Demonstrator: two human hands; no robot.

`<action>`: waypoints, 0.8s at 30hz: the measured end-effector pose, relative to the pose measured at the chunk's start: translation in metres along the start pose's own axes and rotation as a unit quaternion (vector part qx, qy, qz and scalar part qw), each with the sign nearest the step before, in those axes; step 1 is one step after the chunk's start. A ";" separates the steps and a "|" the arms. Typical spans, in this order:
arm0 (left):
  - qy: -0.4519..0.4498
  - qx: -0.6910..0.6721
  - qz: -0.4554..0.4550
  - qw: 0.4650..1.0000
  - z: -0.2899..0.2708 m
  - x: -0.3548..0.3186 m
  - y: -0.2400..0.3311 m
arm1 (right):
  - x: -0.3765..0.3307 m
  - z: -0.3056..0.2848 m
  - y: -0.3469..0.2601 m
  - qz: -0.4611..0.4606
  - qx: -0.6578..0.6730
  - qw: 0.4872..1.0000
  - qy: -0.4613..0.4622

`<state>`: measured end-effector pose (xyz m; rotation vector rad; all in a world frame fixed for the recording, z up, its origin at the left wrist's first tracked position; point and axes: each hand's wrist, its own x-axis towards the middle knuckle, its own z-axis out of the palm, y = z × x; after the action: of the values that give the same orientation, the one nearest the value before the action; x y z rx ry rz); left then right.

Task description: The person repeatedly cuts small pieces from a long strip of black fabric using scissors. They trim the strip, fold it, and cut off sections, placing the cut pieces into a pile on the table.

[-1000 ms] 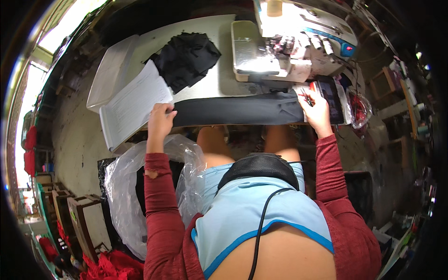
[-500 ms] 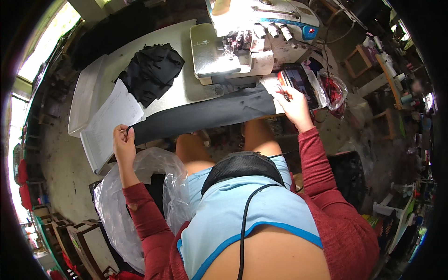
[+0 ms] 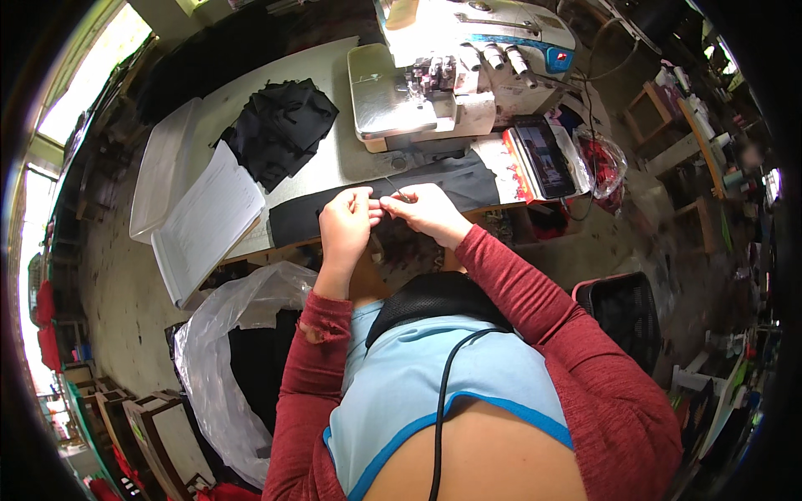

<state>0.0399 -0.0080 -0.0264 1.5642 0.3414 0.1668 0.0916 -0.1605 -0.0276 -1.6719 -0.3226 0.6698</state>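
My left hand [image 3: 345, 224] and my right hand [image 3: 428, 212] meet fingertip to fingertip above the near edge of the sewing table. The left fingers are pinched together; whatever is between them is too small to make out. In the right hand is a small dark tool, apparently thread snips [image 3: 407, 197], partly hidden by the fingers. Beneath and behind both hands a long black fabric strip [image 3: 292, 219] lies along the table edge. Beyond it stands a sewing machine [image 3: 468, 108] with its lamp lit.
A crumpled pile of black fabric [image 3: 280, 129] lies on the table [image 3: 355, 159]. Left of it are papers [image 3: 209, 204] and a clear plastic bin [image 3: 167, 167]. A phone [image 3: 543, 159] rests at the right. Below are a plastic bag [image 3: 209, 359] and a black basket [image 3: 622, 313].
Both hands have come together at the middle, the left moving right and the right moving left. The black strip, earlier stretched between them, now lies released on the table.
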 end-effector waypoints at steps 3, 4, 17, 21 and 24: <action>-0.024 -0.016 -0.048 0.998 0.000 -0.005 0.005 | 0.004 0.001 0.012 -0.077 -0.114 0.988 0.075; -0.028 -0.039 -0.062 0.997 0.000 -0.007 0.006 | 0.004 0.000 0.014 -0.096 -0.148 0.980 0.092; 0.095 0.473 0.120 0.868 -0.025 0.002 -0.003 | -0.022 -0.121 0.036 -0.028 -0.354 0.915 0.189; 0.117 0.529 0.104 0.834 -0.007 0.001 -0.004 | -0.021 -0.122 0.035 -0.030 -0.338 0.918 0.203; 0.120 0.569 0.117 0.805 0.002 0.000 -0.002 | -0.020 -0.123 0.034 -0.044 -0.356 0.911 0.204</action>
<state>0.0403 -0.0102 -0.0282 2.8064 0.4845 0.4016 0.1429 -0.2780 -0.0448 -2.4202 -0.3599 0.1036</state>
